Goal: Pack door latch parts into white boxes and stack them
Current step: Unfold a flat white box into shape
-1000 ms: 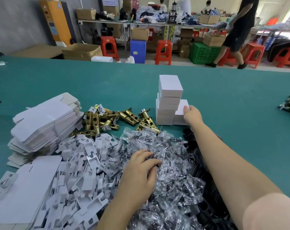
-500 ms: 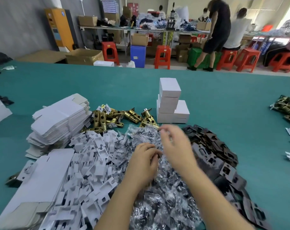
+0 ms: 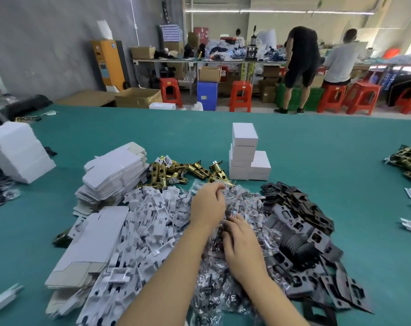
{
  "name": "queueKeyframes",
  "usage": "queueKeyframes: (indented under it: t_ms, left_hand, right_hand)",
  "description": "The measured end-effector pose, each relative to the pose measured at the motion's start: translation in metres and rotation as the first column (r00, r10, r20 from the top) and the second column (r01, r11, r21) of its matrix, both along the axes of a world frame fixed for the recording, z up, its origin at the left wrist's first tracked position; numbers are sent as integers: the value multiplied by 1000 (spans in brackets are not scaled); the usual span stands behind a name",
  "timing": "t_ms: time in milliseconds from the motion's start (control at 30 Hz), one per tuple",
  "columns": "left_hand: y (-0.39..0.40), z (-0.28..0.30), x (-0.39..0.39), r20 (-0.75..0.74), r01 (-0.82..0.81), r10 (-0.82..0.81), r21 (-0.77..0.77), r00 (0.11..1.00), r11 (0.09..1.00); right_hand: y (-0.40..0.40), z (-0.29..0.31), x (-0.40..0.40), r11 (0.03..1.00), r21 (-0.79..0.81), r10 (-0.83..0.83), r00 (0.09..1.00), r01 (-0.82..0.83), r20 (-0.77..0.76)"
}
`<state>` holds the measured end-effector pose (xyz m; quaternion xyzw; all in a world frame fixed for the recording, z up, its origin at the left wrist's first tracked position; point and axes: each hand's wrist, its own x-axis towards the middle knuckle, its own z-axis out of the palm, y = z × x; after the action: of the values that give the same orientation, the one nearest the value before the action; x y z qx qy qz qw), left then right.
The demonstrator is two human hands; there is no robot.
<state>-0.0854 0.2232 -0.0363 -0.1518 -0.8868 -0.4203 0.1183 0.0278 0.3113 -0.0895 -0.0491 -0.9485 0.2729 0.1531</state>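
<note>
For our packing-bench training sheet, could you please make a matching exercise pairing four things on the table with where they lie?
Things:
1. brass latches
2. black plates
3. packed boxes
4. flat cartons

Places:
A. right of the bag pile
B. stacked beyond the latches, to their right
C. piled at the left, beside the latches
D. between the cartons and the stacked boxes

Pairs: 1-D, 2-A, 3-B, 4-C

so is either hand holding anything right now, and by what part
Cannot tell. Both the left hand and right hand are in the bag pile, fingers curled, but any grip is hidden or blurred.
</note>
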Motion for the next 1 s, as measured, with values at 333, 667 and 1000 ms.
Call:
queueKeyframes:
  t_ms: [333,667,1000]
  left_hand:
    - [-32,24,-23,-21,-40,36,-303,999,952]
    - [-95,35,-18,72,11,35,-557,997,830]
    - [-205,31,1,-6,-276,489,-832,872,482]
  right_hand:
    - [0,1,-1,1000,-21,2,1000,-2,6]
    - [0,-2,-2,999,-43,-3,1000,3,0]
    - [0,-1,-1,999,-35,-1,1000,1,-1]
